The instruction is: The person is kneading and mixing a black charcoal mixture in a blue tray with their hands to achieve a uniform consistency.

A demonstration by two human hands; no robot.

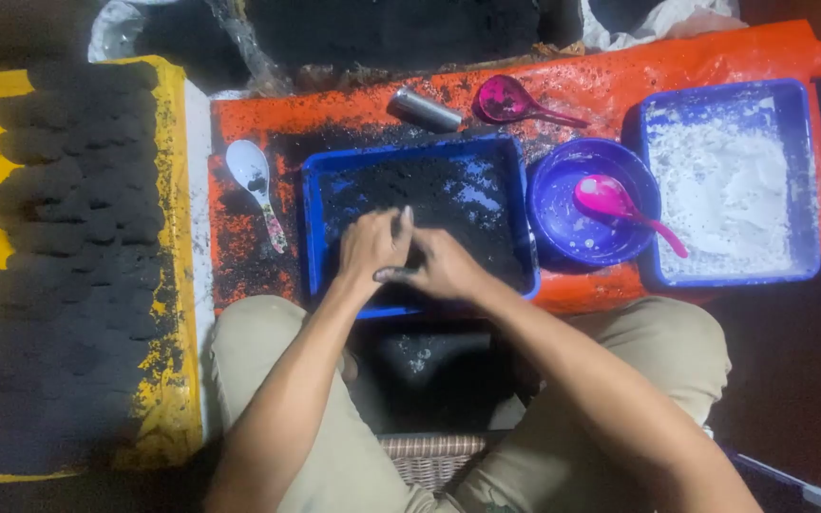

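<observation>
While both forearms angle inward, left hand (371, 245) and right hand (441, 266) meet over blue tray (315, 228), fingers curled, seemingly pinching black powder (448, 195).

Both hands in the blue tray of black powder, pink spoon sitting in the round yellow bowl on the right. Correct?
One error: the round bowl is blue, not yellow, as the head view shows. The rest stands: left hand and right hand are in the blue tray of black powder, and the pink spoon sits in that bowl.

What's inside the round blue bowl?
The round blue plastic bowl holds a pink plastic spoon and whitish smears. The bottom under the spoon's scoop is hidden.
</observation>
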